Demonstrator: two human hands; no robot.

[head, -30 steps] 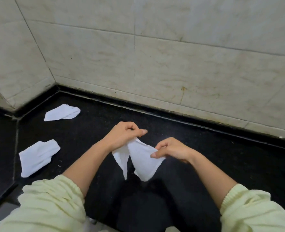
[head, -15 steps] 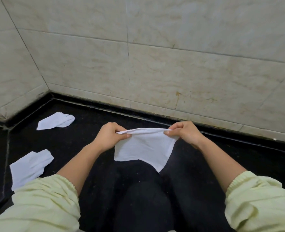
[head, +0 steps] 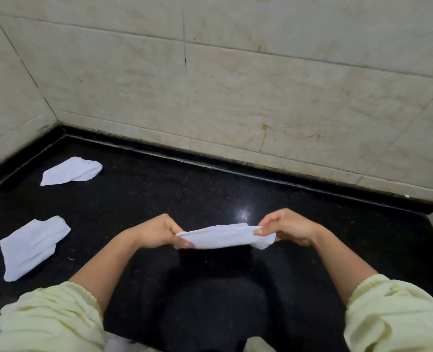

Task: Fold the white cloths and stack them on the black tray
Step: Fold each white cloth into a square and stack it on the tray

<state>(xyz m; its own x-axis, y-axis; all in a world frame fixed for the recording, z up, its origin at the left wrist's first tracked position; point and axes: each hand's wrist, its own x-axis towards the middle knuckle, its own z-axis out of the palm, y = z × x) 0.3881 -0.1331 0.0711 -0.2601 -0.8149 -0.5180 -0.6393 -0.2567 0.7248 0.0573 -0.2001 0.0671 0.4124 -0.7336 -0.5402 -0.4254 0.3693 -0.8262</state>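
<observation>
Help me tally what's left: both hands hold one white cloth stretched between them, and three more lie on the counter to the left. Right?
No: the head view shows two, the far cloth and the near cloth. The left hand and right hand do hold one white cloth stretched between them.

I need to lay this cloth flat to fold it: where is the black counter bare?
Bare: the black stone counter from the held white cloth up to the beige tiled wall, and right of the right hand to its end. Crowded: left of the left hand, where the far white cloth and near white cloth lie loose.
</observation>
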